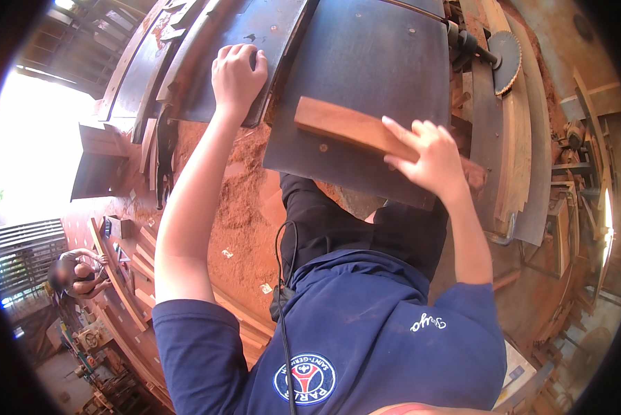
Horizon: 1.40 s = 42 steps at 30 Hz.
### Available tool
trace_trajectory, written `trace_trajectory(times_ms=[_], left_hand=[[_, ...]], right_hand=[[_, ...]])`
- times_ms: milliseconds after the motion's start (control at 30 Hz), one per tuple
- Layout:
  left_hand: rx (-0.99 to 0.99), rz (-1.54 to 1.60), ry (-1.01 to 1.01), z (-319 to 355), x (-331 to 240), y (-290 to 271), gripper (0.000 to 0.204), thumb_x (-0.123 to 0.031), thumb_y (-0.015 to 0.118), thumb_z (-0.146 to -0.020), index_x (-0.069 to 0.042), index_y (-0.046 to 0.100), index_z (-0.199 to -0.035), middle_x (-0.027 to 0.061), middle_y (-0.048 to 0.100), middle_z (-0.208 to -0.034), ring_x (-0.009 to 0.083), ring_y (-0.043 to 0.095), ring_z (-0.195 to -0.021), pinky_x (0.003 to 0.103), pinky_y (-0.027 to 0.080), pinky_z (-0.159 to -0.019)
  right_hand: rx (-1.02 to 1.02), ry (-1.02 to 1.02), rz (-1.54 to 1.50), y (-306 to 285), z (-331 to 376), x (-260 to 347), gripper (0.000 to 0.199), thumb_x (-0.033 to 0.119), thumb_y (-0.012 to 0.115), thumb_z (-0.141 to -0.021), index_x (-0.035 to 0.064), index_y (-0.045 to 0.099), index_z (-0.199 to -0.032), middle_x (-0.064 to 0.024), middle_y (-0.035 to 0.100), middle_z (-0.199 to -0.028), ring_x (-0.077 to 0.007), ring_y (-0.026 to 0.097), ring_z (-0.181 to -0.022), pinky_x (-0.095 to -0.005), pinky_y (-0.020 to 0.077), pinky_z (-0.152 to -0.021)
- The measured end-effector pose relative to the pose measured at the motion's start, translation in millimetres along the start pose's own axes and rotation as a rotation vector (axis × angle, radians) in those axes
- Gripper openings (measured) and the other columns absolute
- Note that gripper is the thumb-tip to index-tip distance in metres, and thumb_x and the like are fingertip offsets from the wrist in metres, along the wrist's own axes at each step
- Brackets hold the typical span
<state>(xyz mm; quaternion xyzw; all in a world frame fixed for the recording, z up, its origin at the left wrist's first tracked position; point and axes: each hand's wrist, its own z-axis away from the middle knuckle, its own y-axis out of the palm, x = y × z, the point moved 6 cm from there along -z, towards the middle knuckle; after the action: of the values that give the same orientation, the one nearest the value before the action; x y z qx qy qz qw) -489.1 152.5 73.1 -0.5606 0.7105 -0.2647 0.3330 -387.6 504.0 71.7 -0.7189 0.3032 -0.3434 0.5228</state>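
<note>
My right hand (432, 156) clamps a wooden block (341, 124).
Holding it level over the table (379, 59) seems best; my left hand's (236, 79) grip I cannot tell.

right grip (433, 159): holding wooden block (338, 123) over metal plate (372, 62) | left grip (236, 79): at dark metal bed (196, 90) | toothed blade (509, 62): upper right

A dark, smooth tabletop (372, 69) in flat panels, a long gap dividing the left panel (200, 90) from the wider right one. A reddish-brown wooden bar (341, 123) lies across the right panel's near half, the right hand (429, 155) gripping it, its end beyond the right edge. The left hand (238, 77) rests near the left panel's right edge.
</note>
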Motion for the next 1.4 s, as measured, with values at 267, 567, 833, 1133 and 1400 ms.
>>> trace_trajectory(times_ms=[267,567,833,1133,1400], left_hand=[[0.035,-0.107,-0.104,-5,4,4,0.025,-0.027,0.064,-0.093,-0.009,0.079,-0.103,0.0082,0.076,-0.113,0.0300,0.064,-0.116,0.044,0.049,-0.100],[-0.021,-0.135,-0.215,1,18,1,0.025,-0.026,0.063,-0.091,-0.012,0.082,-0.099,0.0044,0.079,-0.109,0.0296,0.065,-0.111,0.045,0.048,-0.099],[0.084,-0.270,-0.186,4,31,25,0.059,-0.057,0.052,-0.098,-0.022,0.066,-0.143,0.0171,0.047,-0.161,0.0374,0.028,-0.157,0.053,0.023,-0.127],[0.333,-0.237,-0.196,-7,26,36,0.067,-0.072,0.045,-0.098,-0.034,0.057,-0.152,0.0120,0.034,-0.171,0.0318,0.014,-0.163,0.057,0.010,-0.129],[0.420,-0.231,-0.385,-4,37,38,0.075,-0.072,0.032,-0.102,-0.031,0.040,-0.163,0.0125,0.021,-0.175,0.0320,0.006,-0.164,0.056,0.007,-0.130]], right_hand=[[-0.134,0.267,0.166,31,-144,-130,0.066,0.061,0.071,-0.089,0.0405,0.057,-0.150,-0.0123,0.073,-0.108,-0.0305,0.073,-0.104,-0.0440,0.0561,-0.095],[-0.065,0.238,0.034,24,-109,-95,0.065,0.052,0.074,-0.088,0.0355,0.059,-0.149,-0.0131,0.071,-0.101,-0.0336,0.072,-0.100,-0.0438,0.0570,-0.091],[0.076,-0.048,-0.127,-4,7,7,0.074,0.033,0.086,-0.077,0.0274,0.064,-0.147,-0.0097,0.058,-0.089,-0.0290,0.059,-0.084,-0.0417,0.0486,-0.080],[-0.083,0.244,0.055,20,-103,-115,0.064,0.056,0.074,-0.088,0.0388,0.059,-0.148,-0.0137,0.071,-0.104,-0.0338,0.071,-0.101,-0.0449,0.0568,-0.090],[-0.149,0.340,0.163,32,-123,-130,0.062,0.049,0.071,-0.092,0.0345,0.057,-0.151,-0.0130,0.070,-0.096,-0.0313,0.072,-0.095,-0.0442,0.0587,-0.084]])
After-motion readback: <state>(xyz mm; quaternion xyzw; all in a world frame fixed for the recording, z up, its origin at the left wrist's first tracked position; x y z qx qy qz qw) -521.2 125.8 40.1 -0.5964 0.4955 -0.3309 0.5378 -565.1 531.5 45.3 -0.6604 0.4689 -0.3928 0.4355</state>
